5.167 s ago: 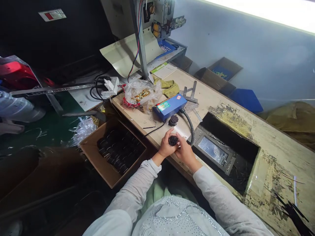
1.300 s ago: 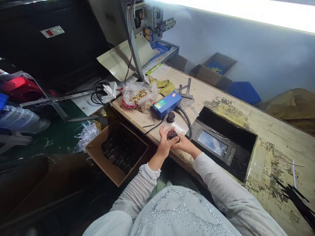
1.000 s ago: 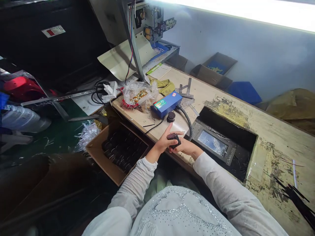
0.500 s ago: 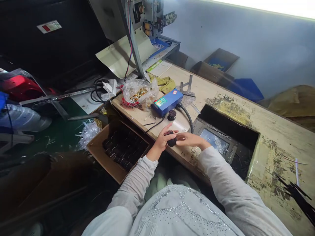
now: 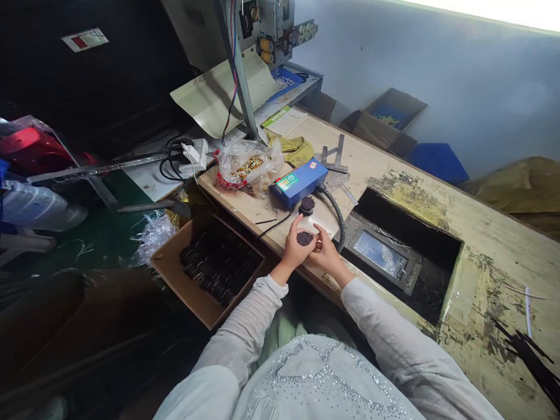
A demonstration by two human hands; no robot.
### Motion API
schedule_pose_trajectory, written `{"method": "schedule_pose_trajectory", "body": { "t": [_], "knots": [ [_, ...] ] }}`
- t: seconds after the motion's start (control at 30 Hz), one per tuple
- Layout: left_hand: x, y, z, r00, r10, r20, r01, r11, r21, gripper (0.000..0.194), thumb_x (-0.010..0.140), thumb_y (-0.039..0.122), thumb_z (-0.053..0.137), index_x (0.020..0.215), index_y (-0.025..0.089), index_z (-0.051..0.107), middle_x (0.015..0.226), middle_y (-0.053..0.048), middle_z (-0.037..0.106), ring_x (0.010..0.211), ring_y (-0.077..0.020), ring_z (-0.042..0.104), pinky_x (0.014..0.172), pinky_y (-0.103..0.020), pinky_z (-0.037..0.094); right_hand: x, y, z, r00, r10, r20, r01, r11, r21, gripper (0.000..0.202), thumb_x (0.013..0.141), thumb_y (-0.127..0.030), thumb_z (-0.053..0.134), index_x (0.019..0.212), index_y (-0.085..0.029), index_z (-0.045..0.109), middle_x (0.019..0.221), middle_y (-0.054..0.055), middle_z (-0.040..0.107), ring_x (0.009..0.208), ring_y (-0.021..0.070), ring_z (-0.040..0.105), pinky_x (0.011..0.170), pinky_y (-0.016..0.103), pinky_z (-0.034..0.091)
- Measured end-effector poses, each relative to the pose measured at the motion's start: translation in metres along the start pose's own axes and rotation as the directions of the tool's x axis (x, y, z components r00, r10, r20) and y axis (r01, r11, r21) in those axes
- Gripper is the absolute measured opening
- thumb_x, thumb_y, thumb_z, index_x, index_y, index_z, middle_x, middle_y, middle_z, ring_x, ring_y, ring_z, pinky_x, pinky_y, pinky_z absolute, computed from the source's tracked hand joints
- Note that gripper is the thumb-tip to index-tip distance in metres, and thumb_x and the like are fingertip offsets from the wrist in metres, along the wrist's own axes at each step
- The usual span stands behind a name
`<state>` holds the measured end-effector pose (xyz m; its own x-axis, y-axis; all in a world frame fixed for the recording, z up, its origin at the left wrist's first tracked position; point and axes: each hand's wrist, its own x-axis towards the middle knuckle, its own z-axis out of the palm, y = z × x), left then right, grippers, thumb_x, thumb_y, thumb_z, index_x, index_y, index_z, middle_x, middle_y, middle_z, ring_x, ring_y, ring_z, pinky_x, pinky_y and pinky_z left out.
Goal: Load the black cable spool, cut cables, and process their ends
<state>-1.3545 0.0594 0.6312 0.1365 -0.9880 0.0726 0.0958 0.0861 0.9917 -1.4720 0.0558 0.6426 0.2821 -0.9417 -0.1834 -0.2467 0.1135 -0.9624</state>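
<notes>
Near the table's front edge, my left hand (image 5: 296,246) is wrapped round a dark round bundle (image 5: 305,238), its dotted end facing up. My right hand (image 5: 326,251) closes on the same bundle from the right, thumb and fingers at its side. Just beyond my fingertips a second dark bundle with a pale band (image 5: 307,205) stands upright on the table. Behind it lies a blue box-shaped device (image 5: 299,182) with a ribbed black hose (image 5: 336,211) coming from its right end.
A cardboard box (image 5: 175,274) of dark banded bundles sits below the table edge, left. A plastic bag of small metal pieces (image 5: 249,166) lies behind the device. Right of my hands, the table (image 5: 490,245) has a recessed opening with a metal-framed plate (image 5: 380,254).
The bundle in my hands has turned from lying sideways to end up. My right hand has swung round beside it, its forearm moving left.
</notes>
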Motion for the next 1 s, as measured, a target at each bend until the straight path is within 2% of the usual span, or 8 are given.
{"method": "schedule_pose_trajectory", "body": {
  "t": [0.33, 0.47, 0.57, 0.67, 0.77, 0.83, 0.9, 1.0],
  "knots": [
    [-0.004, -0.004, -0.001, 0.991, 0.130, 0.042, -0.133, 0.986, 0.097, 0.088, 0.070, 0.016, 0.069, 0.146, 0.017, 0.024, 0.081, 0.001, 0.066, 0.084, -0.0179, 0.064, 0.095, -0.037, 0.044, -0.004, 0.015, -0.002, 0.973, -0.231, -0.006, 0.221, 0.938, -0.267, 0.075, 0.068, -0.020, 0.061, 0.138, -0.017, 0.034, 0.117, 0.012, 0.058, 0.098, 0.0231, 0.060, 0.087, 0.041, 0.050],
    [-0.005, -0.007, -0.001, 0.989, 0.145, 0.036, -0.148, 0.983, 0.110, 0.091, 0.070, 0.016, 0.068, 0.147, 0.016, 0.020, 0.081, 0.001, 0.066, 0.084, -0.0176, 0.063, 0.093, -0.036, 0.044, -0.007, 0.014, -0.003, 0.950, -0.310, 0.026, 0.293, 0.862, -0.414, 0.076, 0.069, -0.017, 0.058, 0.140, -0.016, 0.034, 0.129, 0.016, 0.052, 0.114, 0.0275, 0.055, 0.098, 0.046, 0.045],
    [-0.006, -0.010, -0.002, 0.991, 0.133, 0.032, -0.136, 0.985, 0.106, 0.092, 0.069, 0.014, 0.068, 0.147, 0.017, 0.020, 0.081, 0.002, 0.066, 0.084, -0.0175, 0.063, 0.092, -0.036, 0.044, -0.012, 0.008, -0.004, 0.952, -0.303, 0.044, 0.278, 0.796, -0.539, 0.079, 0.070, -0.016, 0.056, 0.145, -0.016, 0.030, 0.129, 0.017, 0.050, 0.116, 0.0295, 0.053, 0.096, 0.048, 0.047],
    [-0.007, -0.013, -0.003, 0.992, 0.116, 0.047, -0.119, 0.989, 0.087, 0.094, 0.069, 0.015, 0.070, 0.148, 0.018, 0.020, 0.084, 0.000, 0.067, 0.086, -0.0187, 0.063, 0.093, -0.038, 0.044, -0.017, -0.003, -0.007, 0.924, -0.376, 0.069, 0.328, 0.685, -0.650, 0.083, 0.071, -0.015, 0.056, 0.148, -0.018, 0.026, 0.136, 0.019, 0.044, 0.125, 0.0318, 0.046, 0.101, 0.051, 0.045],
    [-0.008, -0.014, -0.005, 0.995, 0.097, 0.036, -0.099, 0.993, 0.057, 0.095, 0.068, 0.021, 0.074, 0.148, 0.020, 0.023, 0.104, -0.007, 0.068, 0.101, -0.0233, 0.062, 0.099, -0.041, 0.043, -0.019, -0.011, -0.009, 0.837, -0.474, 0.273, 0.516, 0.519, -0.681, 0.089, 0.070, -0.011, 0.055, 0.152, -0.017, 0.021, 0.151, 0.016, 0.032, 0.141, 0.0326, 0.027, 0.113, 0.054, 0.031],
    [-0.008, -0.014, -0.005, 0.994, 0.112, -0.012, -0.111, 0.993, 0.039, 0.087, 0.071, 0.025, 0.073, 0.146, 0.022, 0.030, 0.130, -0.012, 0.058, 0.121, -0.0272, 0.054, 0.107, -0.043, 0.038, -0.018, -0.013, -0.009, 0.806, -0.459, 0.373, 0.571, 0.439, -0.694, 0.091, 0.070, -0.010, 0.054, 0.153, -0.018, 0.019, 0.156, 0.012, 0.029, 0.145, 0.0322, 0.018, 0.116, 0.056, 0.023],
    [-0.007, -0.014, -0.004, 0.990, 0.126, -0.062, -0.125, 0.992, 0.021, 0.076, 0.076, 0.029, 0.070, 0.144, 0.023, 0.036, 0.147, -0.011, 0.043, 0.136, -0.0283, 0.040, 0.115, -0.044, 0.030, -0.018, -0.013, -0.009, 0.818, -0.420, 0.394, 0.557, 0.402, -0.727, 0.091, 0.070, -0.009, 0.053, 0.153, -0.019, 0.019, 0.156, 0.010, 0.029, 0.147, 0.0322, 0.015, 0.117, 0.058, 0.018],
    [-0.007, -0.014, -0.003, 0.993, 0.097, -0.061, -0.097, 0.995, 0.002, 0.073, 0.078, 0.031, 0.068, 0.144, 0.024, 0.036, 0.151, -0.010, 0.039, 0.142, -0.0283, 0.032, 0.118, -0.045, 0.026, -0.018, -0.014, -0.008, 0.838, -0.377, 0.393, 0.528, 0.381, -0.759, 0.089, 0.071, -0.009, 0.053, 0.153, -0.021, 0.021, 0.156, 0.007, 0.030, 0.147, 0.0318, 0.014, 0.118, 0.059, 0.011]
  ]
}}
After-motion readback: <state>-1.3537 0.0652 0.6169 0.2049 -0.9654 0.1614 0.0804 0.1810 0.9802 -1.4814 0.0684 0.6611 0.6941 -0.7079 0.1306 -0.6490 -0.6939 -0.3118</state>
